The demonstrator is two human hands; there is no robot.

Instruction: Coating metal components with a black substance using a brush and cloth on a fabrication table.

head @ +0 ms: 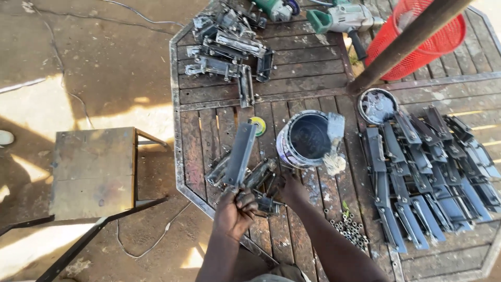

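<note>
My left hand [235, 209] grips the lower end of a long grey metal bracket [240, 153] and holds it up above the wooden table [313, 78]. My right hand [290, 189] reaches into a small heap of unpainted metal brackets [261, 180] just beside it, with its fingers on one piece. Right behind the heap stands an open paint can [305, 138] of dark grey paint. A paintbrush [334, 146] rests across its rim on the right.
Several grey painted brackets [428, 172] lie in rows at the right, by the can's lid [377, 106]. More bare brackets [229, 47] are piled at the back. Power tools [344, 18], a red basket [428, 36], a slanting pole [407, 42], loose nuts [352, 227], a metal stool [94, 172] at left.
</note>
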